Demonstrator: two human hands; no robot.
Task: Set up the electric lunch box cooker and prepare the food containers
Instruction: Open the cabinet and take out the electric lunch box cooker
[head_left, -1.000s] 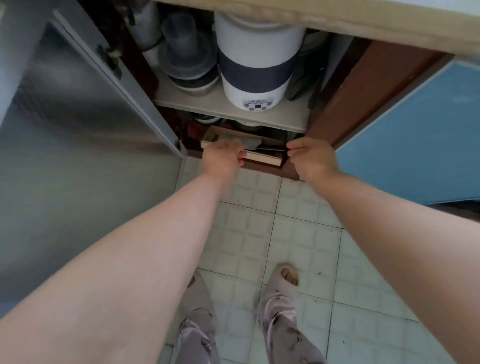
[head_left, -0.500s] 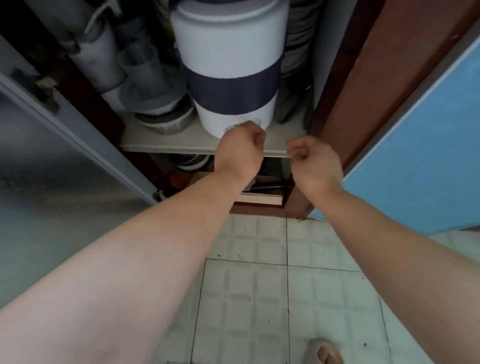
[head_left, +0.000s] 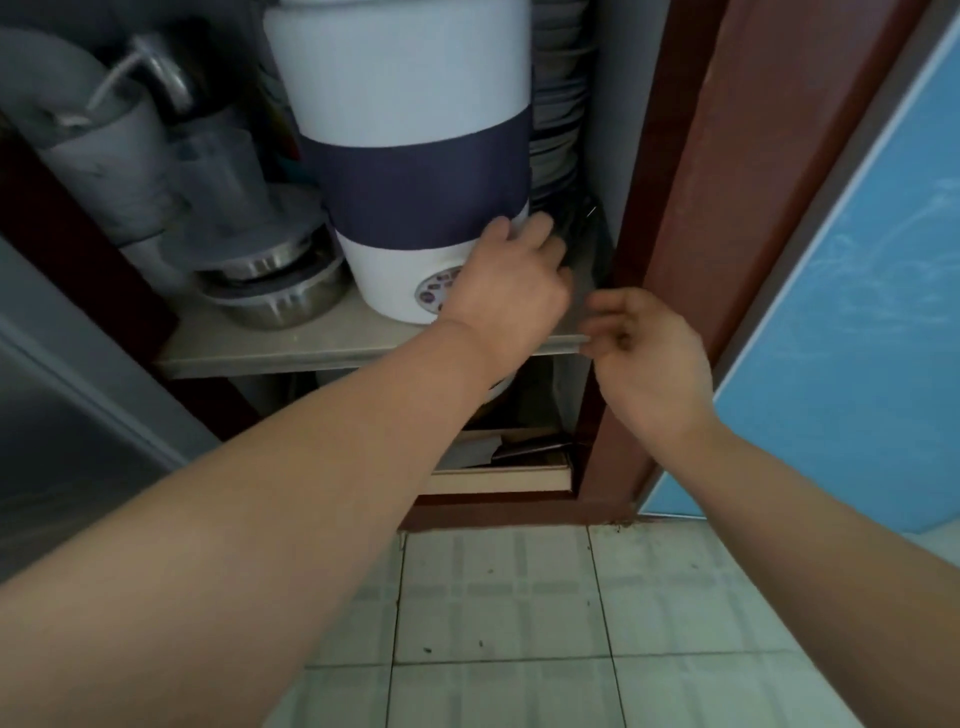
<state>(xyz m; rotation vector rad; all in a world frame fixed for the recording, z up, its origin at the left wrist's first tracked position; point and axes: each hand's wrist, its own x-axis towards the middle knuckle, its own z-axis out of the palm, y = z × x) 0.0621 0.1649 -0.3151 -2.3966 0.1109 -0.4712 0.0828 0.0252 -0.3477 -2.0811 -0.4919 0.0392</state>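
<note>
The electric lunch box cooker (head_left: 410, 130) is a tall white cylinder with a dark navy band and a round button panel low on its front. It stands on the middle shelf (head_left: 291, 353) of an open cabinet. My left hand (head_left: 511, 283) lies against the cooker's lower right side, fingers curled around its edge and covering part of the button panel. My right hand (head_left: 647, 358) hovers just right of the shelf's front corner, fingers loosely bent and holding nothing; it is blurred.
Steel bowls (head_left: 275, 291) and grey plastic jugs (head_left: 119, 171) crowd the shelf left of the cooker. Stacked plates (head_left: 558, 104) stand behind it on the right. A wooden tray (head_left: 498, 475) lies on the bottom level. A brown cabinet post (head_left: 727, 208) and blue door (head_left: 857, 312) stand right.
Both hands rose from the wooden tray at the bottom to the shelf. My left hand reached around the cooker's right side. The view moved closer to the cabinet.
</note>
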